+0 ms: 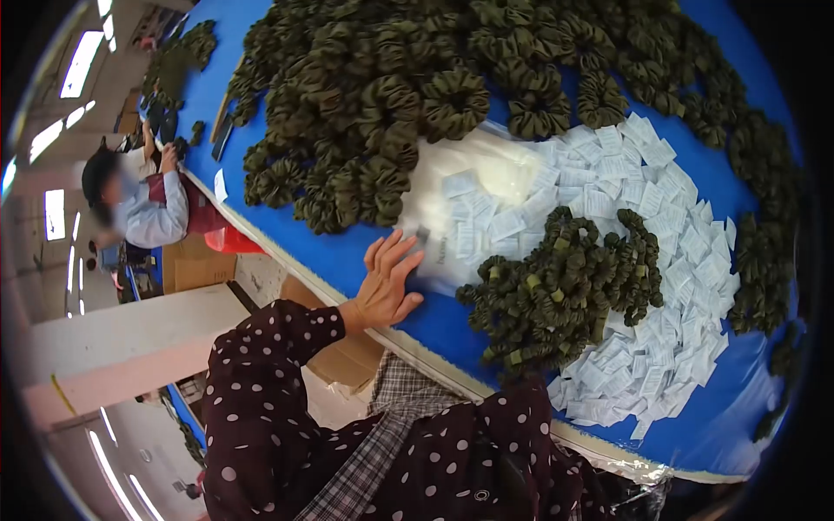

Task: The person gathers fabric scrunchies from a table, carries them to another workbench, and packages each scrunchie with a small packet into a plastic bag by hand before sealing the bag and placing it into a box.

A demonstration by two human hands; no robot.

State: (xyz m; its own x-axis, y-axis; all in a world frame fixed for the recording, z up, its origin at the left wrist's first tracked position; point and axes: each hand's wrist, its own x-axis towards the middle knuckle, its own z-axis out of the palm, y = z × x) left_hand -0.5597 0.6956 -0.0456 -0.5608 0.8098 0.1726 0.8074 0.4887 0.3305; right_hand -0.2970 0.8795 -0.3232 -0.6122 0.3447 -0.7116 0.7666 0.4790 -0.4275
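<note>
My left hand (387, 278) is over the near edge of the blue table (321, 256), fingers apart and holding nothing. Its fingertips are beside a clear plastic bag (434, 252). To the right, a bunch of small dark green scrunchies (556, 291) lies over many white paper labels (669, 339). My right hand does not show; only the polka-dot sleeve (521, 421) is seen below that bunch. Larger green scrunchies (347, 95) are heaped along the far side.
Another person (152, 204) in a dark cap works at the table's left end, near a red container (230, 240). Cardboard boxes (200, 263) stand below the table edge. More scrunchies (764, 252) line the right side.
</note>
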